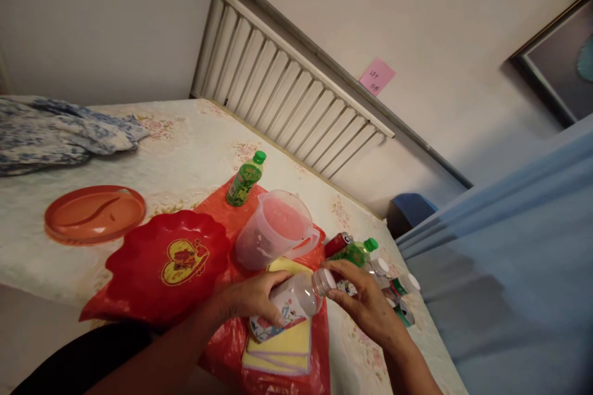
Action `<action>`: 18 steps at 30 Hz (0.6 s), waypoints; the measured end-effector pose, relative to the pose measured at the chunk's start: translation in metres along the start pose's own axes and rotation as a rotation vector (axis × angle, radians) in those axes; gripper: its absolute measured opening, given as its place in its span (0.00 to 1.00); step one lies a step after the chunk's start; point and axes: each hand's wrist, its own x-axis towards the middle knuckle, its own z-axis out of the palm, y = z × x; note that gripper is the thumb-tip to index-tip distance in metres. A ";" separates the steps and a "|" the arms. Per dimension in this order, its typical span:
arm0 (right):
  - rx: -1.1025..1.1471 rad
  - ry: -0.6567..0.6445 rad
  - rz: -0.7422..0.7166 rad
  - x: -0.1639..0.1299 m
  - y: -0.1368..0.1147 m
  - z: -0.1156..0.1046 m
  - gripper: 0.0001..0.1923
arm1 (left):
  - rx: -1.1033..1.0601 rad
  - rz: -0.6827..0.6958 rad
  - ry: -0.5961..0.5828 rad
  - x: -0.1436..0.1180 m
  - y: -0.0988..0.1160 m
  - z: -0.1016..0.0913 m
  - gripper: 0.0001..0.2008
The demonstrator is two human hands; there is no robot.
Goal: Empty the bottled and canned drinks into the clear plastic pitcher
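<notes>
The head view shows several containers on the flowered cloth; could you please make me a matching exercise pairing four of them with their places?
Things:
1. clear bottle
2. measuring jug
3. orange plate
4. heart dish

Places:
A. alone at far left on the cloth
B. lying on its side behind the hands
C. held by the left hand, cap at the right hand
D. between plate and jug

Pairs: 1-C, 2-B, 3-A, 4-D

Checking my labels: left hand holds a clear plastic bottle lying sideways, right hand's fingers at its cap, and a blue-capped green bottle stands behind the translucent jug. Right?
Almost. The upright green plastic bottle behind the translucent plastic jug has a green cap, not blue, as the head view shows. The rest holds: the left hand holds the clear plastic bottle sideways, with the right hand at its cap.
</notes>
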 end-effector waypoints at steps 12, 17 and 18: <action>-0.132 0.030 0.085 0.004 -0.009 0.005 0.20 | 0.035 0.022 -0.005 0.001 -0.001 0.000 0.41; -0.028 0.012 0.079 0.004 -0.009 0.000 0.21 | 0.033 0.000 0.006 0.002 -0.001 0.001 0.42; -0.012 0.012 0.077 0.004 -0.008 -0.001 0.21 | 0.033 -0.008 0.008 0.002 -0.001 0.001 0.40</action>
